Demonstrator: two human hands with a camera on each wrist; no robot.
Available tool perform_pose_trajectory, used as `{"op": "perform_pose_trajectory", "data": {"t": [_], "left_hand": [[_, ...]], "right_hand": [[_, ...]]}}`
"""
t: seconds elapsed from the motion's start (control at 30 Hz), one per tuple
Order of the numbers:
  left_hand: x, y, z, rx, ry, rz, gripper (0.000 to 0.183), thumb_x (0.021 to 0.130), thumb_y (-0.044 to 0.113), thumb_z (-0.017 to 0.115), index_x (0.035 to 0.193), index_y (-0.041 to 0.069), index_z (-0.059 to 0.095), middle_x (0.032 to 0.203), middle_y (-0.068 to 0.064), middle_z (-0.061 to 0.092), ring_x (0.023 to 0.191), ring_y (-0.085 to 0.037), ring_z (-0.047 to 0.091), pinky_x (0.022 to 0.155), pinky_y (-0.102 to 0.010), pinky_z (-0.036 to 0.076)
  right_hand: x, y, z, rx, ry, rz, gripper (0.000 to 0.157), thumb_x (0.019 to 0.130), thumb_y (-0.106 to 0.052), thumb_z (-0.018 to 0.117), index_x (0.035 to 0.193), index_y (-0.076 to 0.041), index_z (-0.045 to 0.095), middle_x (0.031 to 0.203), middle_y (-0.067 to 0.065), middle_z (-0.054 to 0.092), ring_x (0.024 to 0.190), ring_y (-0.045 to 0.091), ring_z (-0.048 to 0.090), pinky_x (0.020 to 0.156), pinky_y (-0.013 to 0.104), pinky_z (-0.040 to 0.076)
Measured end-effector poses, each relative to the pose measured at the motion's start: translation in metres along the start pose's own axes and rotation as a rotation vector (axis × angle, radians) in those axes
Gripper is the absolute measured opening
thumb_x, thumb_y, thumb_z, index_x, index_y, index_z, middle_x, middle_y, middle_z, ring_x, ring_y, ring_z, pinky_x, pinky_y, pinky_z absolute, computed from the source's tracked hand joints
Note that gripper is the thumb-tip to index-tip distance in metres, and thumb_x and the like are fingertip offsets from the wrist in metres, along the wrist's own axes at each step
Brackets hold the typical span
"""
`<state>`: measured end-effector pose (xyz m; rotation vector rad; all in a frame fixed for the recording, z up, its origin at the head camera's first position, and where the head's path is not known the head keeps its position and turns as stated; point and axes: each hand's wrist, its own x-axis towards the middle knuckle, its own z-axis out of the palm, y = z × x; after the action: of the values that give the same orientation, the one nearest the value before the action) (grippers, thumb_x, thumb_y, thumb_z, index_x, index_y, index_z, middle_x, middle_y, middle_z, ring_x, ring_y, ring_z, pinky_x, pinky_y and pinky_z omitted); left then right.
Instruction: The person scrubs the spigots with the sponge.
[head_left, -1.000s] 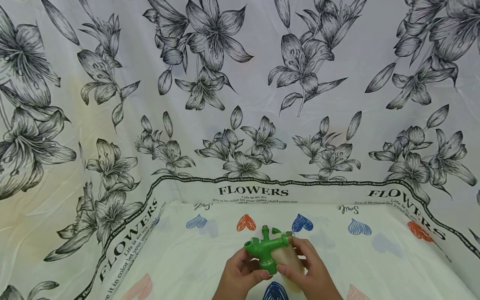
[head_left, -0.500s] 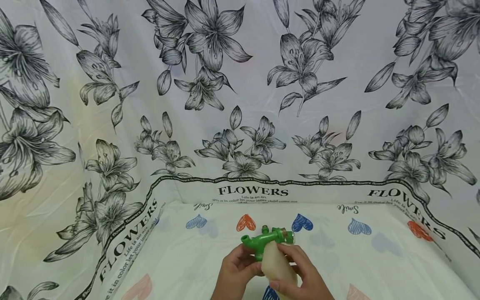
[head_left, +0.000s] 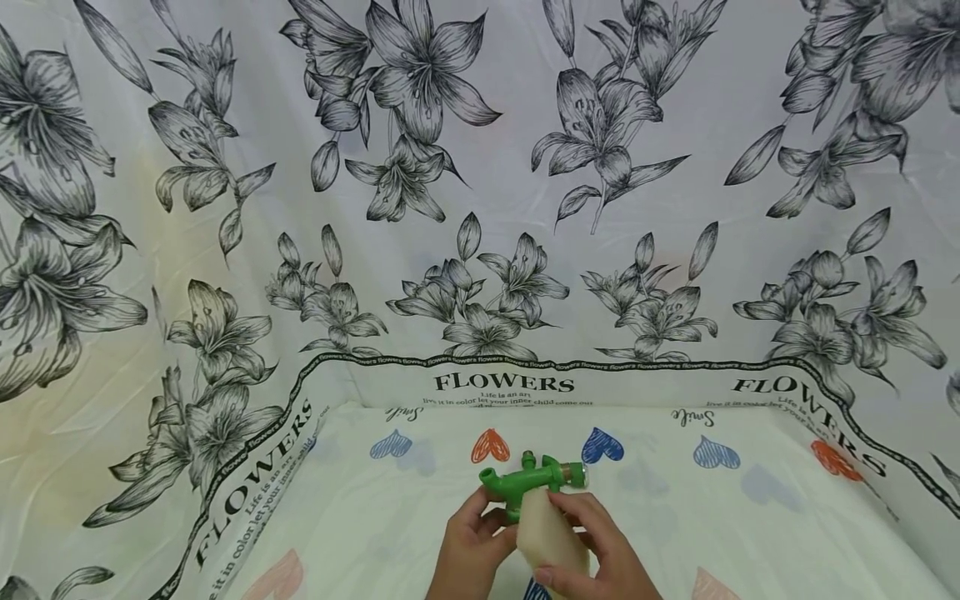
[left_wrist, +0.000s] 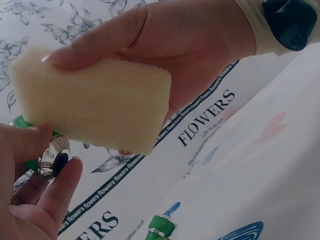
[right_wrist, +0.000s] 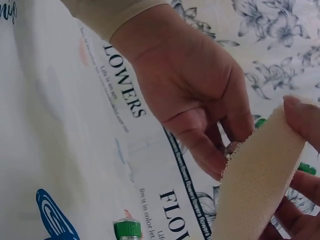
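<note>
In the head view, my left hand [head_left: 471, 546] grips a green tap [head_left: 517, 483] by its lower part, with its spout end pointing left and its outlet end right. A cream foam sponge [head_left: 551, 533] lies against the tap's near side. My right hand [head_left: 615, 550] holds that sponge between thumb and fingers and partly covers it. In the left wrist view the sponge [left_wrist: 95, 97] spans the upper left, above a shiny metal fitting [left_wrist: 54, 159] between my left fingers. The right wrist view shows the sponge [right_wrist: 265, 175] in front of the left fingertips, hiding most of the tap.
A green ribbed cap [right_wrist: 128, 228] with metal below it shows at the bottom edge of both wrist views. A white cloth [head_left: 360, 508] printed with hearts covers the surface. Flower-printed fabric [head_left: 525, 167] rises behind and at the sides.
The sponge has come from behind the tap's right side round to its near side, carried by my right hand. The tap has turned slightly while staying in my left hand.
</note>
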<state>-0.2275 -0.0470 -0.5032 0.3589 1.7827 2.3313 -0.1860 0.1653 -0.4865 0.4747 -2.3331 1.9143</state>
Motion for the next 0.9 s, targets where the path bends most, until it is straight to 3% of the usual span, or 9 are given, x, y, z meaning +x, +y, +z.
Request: {"op": "perform_pose_trajectory", "data": {"t": [0.23, 0.47, 0.73, 0.9], "left_hand": [[-0.003, 0.001, -0.002, -0.03, -0.082, 0.003, 0.047, 0.099, 0.009, 0.082, 0.141, -0.004, 0.064, 0.131, -0.018, 0.066, 0.114, -0.028, 0.073, 0.095, -0.042, 0.062], [-0.006, 0.005, -0.002, -0.053, -0.175, 0.001, 0.044, 0.103, 0.007, 0.077, 0.141, -0.009, 0.062, 0.129, -0.02, 0.068, 0.115, -0.028, 0.074, 0.096, -0.047, 0.062], [-0.005, 0.004, 0.001, -0.021, -0.134, -0.04, 0.042, 0.102, 0.009, 0.079, 0.139, -0.006, 0.067, 0.126, -0.02, 0.073, 0.11, -0.028, 0.075, 0.092, -0.037, 0.063], [-0.003, 0.001, 0.001, -0.033, -0.086, -0.052, 0.046, 0.101, 0.012, 0.082, 0.14, -0.006, 0.067, 0.121, -0.019, 0.074, 0.107, -0.026, 0.076, 0.093, -0.037, 0.063]], "right_hand": [[0.006, 0.003, -0.004, -0.043, 0.044, 0.076, 0.055, 0.096, -0.021, 0.086, 0.146, -0.019, 0.063, 0.137, 0.009, 0.057, 0.115, 0.024, 0.062, 0.086, 0.035, 0.059], [0.012, 0.009, -0.011, -0.025, 0.071, 0.142, 0.066, 0.096, -0.021, 0.086, 0.155, -0.018, 0.058, 0.137, 0.008, 0.057, 0.114, 0.027, 0.059, 0.091, 0.034, 0.058], [0.012, 0.016, -0.014, 0.001, 0.069, 0.164, 0.067, 0.097, -0.022, 0.086, 0.157, -0.017, 0.057, 0.146, 0.01, 0.055, 0.119, 0.03, 0.057, 0.089, 0.035, 0.058], [0.01, 0.017, -0.008, 0.025, 0.062, 0.174, 0.064, 0.099, -0.02, 0.083, 0.156, -0.013, 0.056, 0.142, 0.014, 0.054, 0.116, 0.033, 0.058, 0.085, 0.035, 0.059]]}}
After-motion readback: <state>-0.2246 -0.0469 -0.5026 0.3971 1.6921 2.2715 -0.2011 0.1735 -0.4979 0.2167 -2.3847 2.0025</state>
